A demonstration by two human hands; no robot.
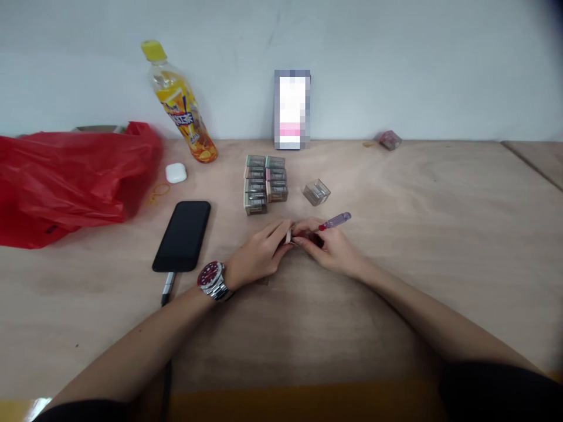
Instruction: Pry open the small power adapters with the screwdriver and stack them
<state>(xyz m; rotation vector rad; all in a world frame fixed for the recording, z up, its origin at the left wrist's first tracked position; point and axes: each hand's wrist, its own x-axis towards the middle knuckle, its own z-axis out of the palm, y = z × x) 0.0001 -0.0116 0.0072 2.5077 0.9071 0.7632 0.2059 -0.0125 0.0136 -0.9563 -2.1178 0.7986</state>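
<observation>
My left hand (263, 251), with a steel watch (213, 280) on its wrist, is closed on a small pale piece (288, 237). The fingers hide most of that piece. My right hand (331, 249) meets the left one, its fingertips at the same piece. Out of the right hand sticks a screwdriver (338, 221) with a clear purple handle and a red collar; its tip is hidden. Beyond my hands, several small smoky-clear boxes (256, 203) with pastel sides stand in two columns. One loose clear box (316, 192) lies to their right.
A red plastic bag (74, 187), an upright drink bottle (182, 111), a white earbud case (176, 173) and a black phone (182, 236) on a cable are at left. Another phone (292, 108) leans on the wall. A reddish box (390, 140) sits at the back right.
</observation>
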